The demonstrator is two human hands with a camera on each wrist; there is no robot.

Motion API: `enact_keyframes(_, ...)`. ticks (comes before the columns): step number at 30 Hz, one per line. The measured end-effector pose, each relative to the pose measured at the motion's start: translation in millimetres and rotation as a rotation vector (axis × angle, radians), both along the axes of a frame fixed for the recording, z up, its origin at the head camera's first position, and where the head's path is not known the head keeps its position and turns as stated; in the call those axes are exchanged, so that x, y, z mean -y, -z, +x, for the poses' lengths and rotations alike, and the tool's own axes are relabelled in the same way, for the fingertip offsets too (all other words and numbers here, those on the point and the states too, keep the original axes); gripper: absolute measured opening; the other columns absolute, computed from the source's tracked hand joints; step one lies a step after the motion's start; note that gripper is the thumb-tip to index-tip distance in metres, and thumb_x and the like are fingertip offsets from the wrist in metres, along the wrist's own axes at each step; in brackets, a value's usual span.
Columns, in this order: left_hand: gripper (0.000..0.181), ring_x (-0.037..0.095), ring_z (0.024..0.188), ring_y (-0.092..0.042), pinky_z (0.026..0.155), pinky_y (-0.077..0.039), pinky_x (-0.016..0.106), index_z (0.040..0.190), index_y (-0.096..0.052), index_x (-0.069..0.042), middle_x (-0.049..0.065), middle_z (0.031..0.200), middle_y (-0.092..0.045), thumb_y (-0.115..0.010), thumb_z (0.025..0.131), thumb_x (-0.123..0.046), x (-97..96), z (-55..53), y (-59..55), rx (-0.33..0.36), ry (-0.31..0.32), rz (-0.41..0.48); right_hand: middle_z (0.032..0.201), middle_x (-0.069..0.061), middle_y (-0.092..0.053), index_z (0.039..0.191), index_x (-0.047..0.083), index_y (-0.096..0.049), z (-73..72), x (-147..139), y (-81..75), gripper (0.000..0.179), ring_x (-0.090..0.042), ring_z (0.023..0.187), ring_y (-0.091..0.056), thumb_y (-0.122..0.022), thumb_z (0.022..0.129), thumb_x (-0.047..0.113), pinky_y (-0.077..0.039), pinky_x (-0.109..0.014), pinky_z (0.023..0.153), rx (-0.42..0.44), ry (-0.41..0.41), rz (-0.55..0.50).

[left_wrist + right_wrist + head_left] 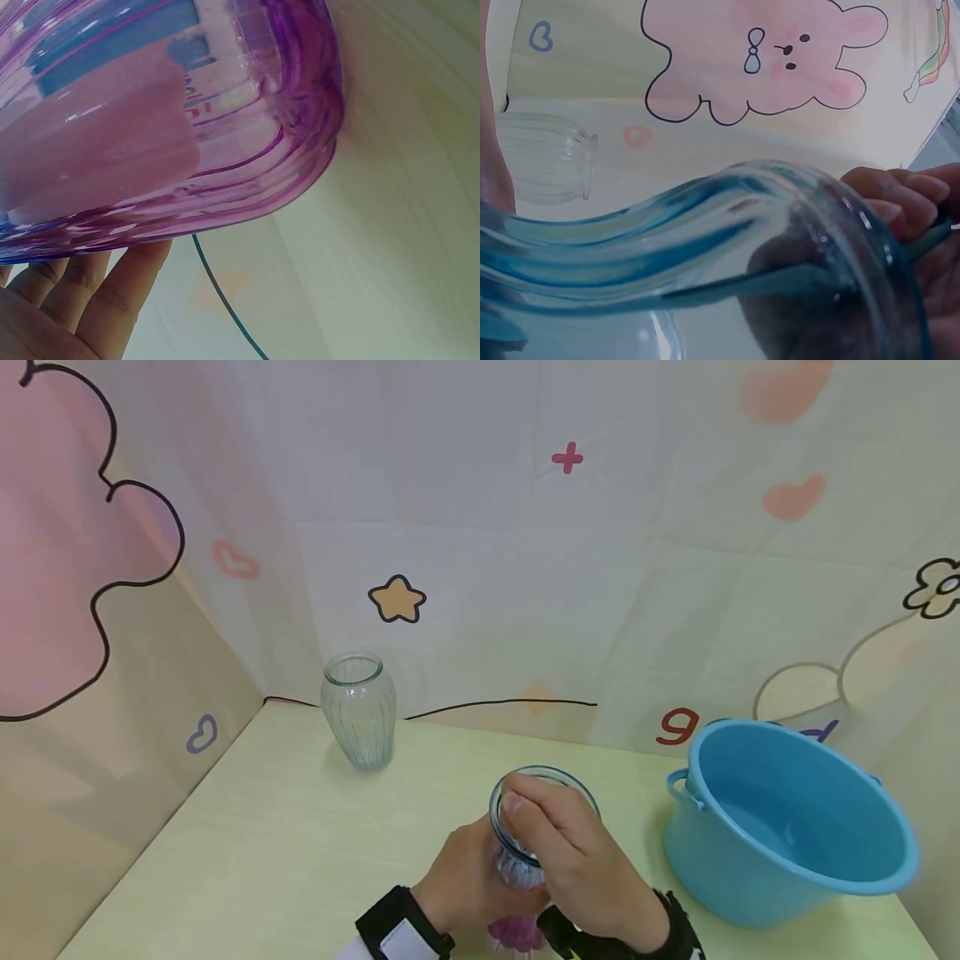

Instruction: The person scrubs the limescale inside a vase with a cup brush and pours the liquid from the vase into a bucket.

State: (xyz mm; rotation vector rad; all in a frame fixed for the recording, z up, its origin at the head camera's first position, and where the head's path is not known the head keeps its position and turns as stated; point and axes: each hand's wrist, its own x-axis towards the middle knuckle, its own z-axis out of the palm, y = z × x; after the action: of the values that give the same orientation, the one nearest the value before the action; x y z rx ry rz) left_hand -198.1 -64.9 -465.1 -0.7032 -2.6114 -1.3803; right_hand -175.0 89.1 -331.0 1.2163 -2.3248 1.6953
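Observation:
My left hand point(472, 877) grips a ribbed glass vase point(519, 870) round its body, near the table's front. The vase is blue towards its mouth and purple at its base; the left wrist view shows the purple part point(300, 150) close up, with fingers point(124, 300) against its side. At the mouth, my right hand point(577, 864) has curled fingers. In the right wrist view they hold a slender teal handle point(780, 285) that reaches into the vase. Its far end is unclear through the glass, so I cannot tell the tool's kind.
A clear ribbed glass vase point(360, 718) stands upright at the back left of the pale table point(247, 827). To the right is a light blue bucket point(735, 868) with side handles. A printed curtain point(480, 568) hangs behind the table.

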Motion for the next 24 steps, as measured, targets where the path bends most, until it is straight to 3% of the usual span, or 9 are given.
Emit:
enact_keyframes(14, 0.065, 0.000, 0.095, -0.067, 0.081, -0.058, 0.022, 0.128, -0.053, -0.027, -0.009, 0.110, -0.072, -0.087, 0.076, -0.048, 0.2, -1.6, -0.8, 0.022, -0.002, 0.005, 0.070, 0.000, -0.036, 0.076, 0.010, -0.044, 0.1, 3.4, 0.6, 0.034, -0.012, 0.065, -0.040, -0.035, 0.106, -0.004, -0.038, -0.032, 0.058, -0.084, -0.041, -0.138)
enact_keyframes(19, 0.065, 0.000, 0.094, -0.067, 0.080, -0.058, 0.022, 0.127, -0.054, -0.028, -0.010, 0.108, -0.071, -0.087, 0.075, -0.049, -0.6, -1.7, -0.5, 0.014, -0.006, -0.004, 0.070, 0.001, -0.036, 0.077, 0.010, -0.045, 2.1, 4.4, -0.3, 0.034, -0.012, 0.064, -0.040, -0.033, 0.105, -0.006, -0.038, -0.032, 0.057, -0.120, -0.017, -0.181)
enact_keyframes(24, 0.068, -0.001, 0.095, -0.066, 0.082, -0.058, 0.024, 0.128, -0.052, -0.033, -0.015, 0.108, -0.070, -0.086, 0.074, -0.056, -0.3, -2.2, -0.4, 0.068, 0.008, 0.000, 0.070, 0.000, -0.035, 0.078, 0.009, -0.045, 7.6, 3.9, -1.8, 0.034, -0.014, 0.062, -0.038, -0.032, 0.102, -0.010, -0.037, -0.034, 0.052, -0.149, -0.041, -0.242)
